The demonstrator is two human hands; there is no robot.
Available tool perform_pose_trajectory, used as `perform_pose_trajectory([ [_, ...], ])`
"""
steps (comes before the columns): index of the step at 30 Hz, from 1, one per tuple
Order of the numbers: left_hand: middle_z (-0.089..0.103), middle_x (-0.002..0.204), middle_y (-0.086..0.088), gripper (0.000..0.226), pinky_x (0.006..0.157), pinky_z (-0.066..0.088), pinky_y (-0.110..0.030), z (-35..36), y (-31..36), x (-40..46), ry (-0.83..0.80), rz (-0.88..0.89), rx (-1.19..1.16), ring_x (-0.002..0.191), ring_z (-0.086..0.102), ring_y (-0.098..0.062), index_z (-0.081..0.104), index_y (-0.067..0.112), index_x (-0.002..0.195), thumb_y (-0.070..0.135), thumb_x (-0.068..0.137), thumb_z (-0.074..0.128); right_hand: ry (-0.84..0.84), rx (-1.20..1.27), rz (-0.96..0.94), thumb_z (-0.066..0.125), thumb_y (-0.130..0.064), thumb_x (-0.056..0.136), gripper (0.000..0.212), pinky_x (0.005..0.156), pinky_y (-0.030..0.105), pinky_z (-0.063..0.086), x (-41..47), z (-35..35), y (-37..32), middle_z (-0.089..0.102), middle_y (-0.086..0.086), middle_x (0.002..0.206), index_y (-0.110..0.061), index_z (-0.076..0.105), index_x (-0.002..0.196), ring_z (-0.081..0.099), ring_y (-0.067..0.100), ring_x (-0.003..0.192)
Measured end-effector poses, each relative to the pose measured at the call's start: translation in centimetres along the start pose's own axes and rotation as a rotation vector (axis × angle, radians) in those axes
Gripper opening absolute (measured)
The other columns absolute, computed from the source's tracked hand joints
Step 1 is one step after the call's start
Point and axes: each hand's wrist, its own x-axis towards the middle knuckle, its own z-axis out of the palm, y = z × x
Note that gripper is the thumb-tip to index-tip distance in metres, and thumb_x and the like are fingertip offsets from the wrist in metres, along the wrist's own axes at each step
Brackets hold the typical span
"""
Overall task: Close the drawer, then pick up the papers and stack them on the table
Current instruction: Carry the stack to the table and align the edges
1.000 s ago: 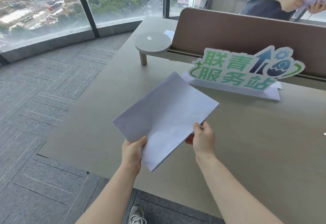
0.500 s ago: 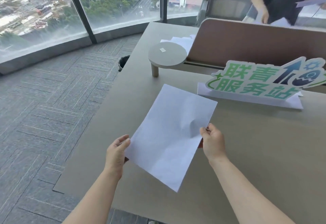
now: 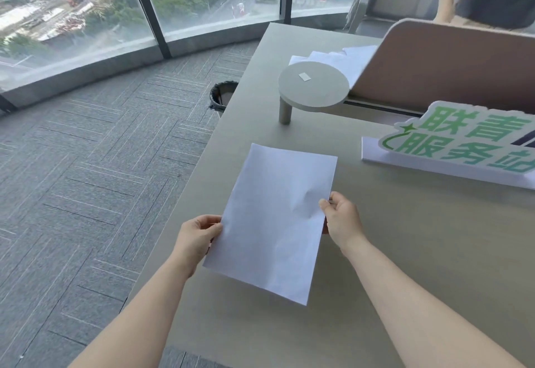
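In the head view, both hands are holding a white sheet of paper over the near left part of the pale grey-green table. Half a second ago the left hand was open beside the sheet's edge; now its thumb and fingers are pinching the left edge. The right hand is still pinching the right edge, thumb on top, and a shallow crease is showing beside it. The sheet is lying squarer to the table edge than before, its far end closest to the surface and its near corner casting a shadow; whether it is touching the table cannot be told.

The paper is thin, smooth and rectangular. Farther off, a round matte shelf is standing on a cylindrical leg, with loose white papers fanned behind it. At the right, a flat cut-out sign with green characters is sitting in front of a smooth brownish partition with a rounded corner. Grey ribbed carpet tiles are covering the floor at left, below curved glass windows.
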Motion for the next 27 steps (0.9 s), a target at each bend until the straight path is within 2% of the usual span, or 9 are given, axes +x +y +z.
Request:
perform_pose_trajectory([
  [3, 0.070, 0.075, 0.000, 0.016, 0.053, 0.043, -0.021, 0.1, -0.2, 0.9, 0.056, 0.019, 0.009, 0.055, 0.056, -0.007, 0.073, 0.011, 0.089, 0.004, 0.085, 0.060, -0.001, -0.053, 0.007, 0.047, -0.011, 0.097, 0.017, 0.066, 0.045, 0.058, 1.6, 1.4, 0.6, 0.072, 0.020, 0.094, -0.007, 0.063, 0.095, 0.066, 0.028, 0.073],
  [5, 0.069, 0.074, -0.001, 0.017, 0.050, 0.042, -0.017, 0.2, -0.3, 1.6, 0.079, 0.028, 0.020, 0.052, 0.055, -0.003, 0.072, 0.011, 0.086, 0.001, 0.085, 0.058, 0.010, -0.082, 0.001, 0.048, -0.011, 0.096, 0.017, 0.073, 0.044, 0.056, 2.5, 2.1, 1.0, 0.074, 0.015, 0.093, -0.010, 0.065, 0.094, 0.067, 0.030, 0.077],
  [8, 0.070, 0.075, -0.001, 0.021, 0.061, 0.045, -0.024, 0.4, -0.6, 2.6, 0.102, 0.025, 0.024, 0.063, 0.057, -0.012, 0.072, 0.015, 0.079, 0.000, 0.083, 0.058, 0.009, -0.136, -0.003, 0.047, -0.010, 0.097, 0.017, 0.067, 0.032, 0.046, 3.5, 2.9, 1.3, 0.070, 0.008, 0.084, -0.007, 0.062, 0.091, 0.058, 0.024, 0.071],
  [12, 0.071, 0.076, 0.000, 0.023, 0.066, 0.046, -0.027, 0.6, -0.7, 3.7, 0.127, 0.021, 0.065, 0.066, 0.058, -0.014, 0.072, 0.018, 0.075, 0.002, 0.082, 0.058, 0.010, -0.159, -0.003, 0.047, -0.012, 0.095, 0.016, 0.066, 0.032, 0.042, 4.7, 3.5, 1.8, 0.065, 0.013, 0.078, -0.005, 0.060, 0.090, 0.052, 0.020, 0.067],
  [15, 0.073, 0.078, 0.000, 0.023, 0.072, 0.048, -0.031, 0.7, -0.7, 4.4, 0.137, 0.009, 0.102, 0.069, 0.060, -0.017, 0.073, 0.020, 0.074, 0.004, 0.079, 0.058, 0.024, -0.192, 0.000, 0.046, -0.013, 0.095, 0.016, 0.064, 0.031, 0.038, 5.4, 3.6, 1.9, 0.058, 0.006, 0.073, -0.004, 0.056, 0.085, 0.046, 0.020, 0.063],
  [21, 0.073, 0.075, 0.006, 0.017, 0.069, 0.048, -0.029, 1.1, -0.4, 5.5, 0.160, -0.036, 0.169, 0.070, 0.061, -0.016, 0.074, 0.022, 0.074, 0.013, 0.072, 0.059, 0.060, -0.330, 0.005, 0.043, -0.014, 0.092, 0.020, 0.060, 0.033, 0.028, 7.0, 3.6, 1.5, 0.043, 0.006, 0.071, 0.004, 0.045, 0.084, 0.034, 0.020, 0.064],
  [27, 0.072, 0.076, 0.008, 0.017, 0.068, 0.048, -0.029, 1.7, 0.2, 5.9, 0.193, -0.013, 0.265, 0.072, 0.062, -0.015, 0.072, 0.022, 0.076, 0.016, 0.074, 0.056, 0.124, -0.466, 0.000, 0.046, -0.015, 0.092, 0.017, 0.054, 0.033, 0.026, 7.8, 3.8, 1.3, 0.042, 0.001, 0.064, -0.010, 0.044, 0.075, 0.034, 0.022, 0.060],
])
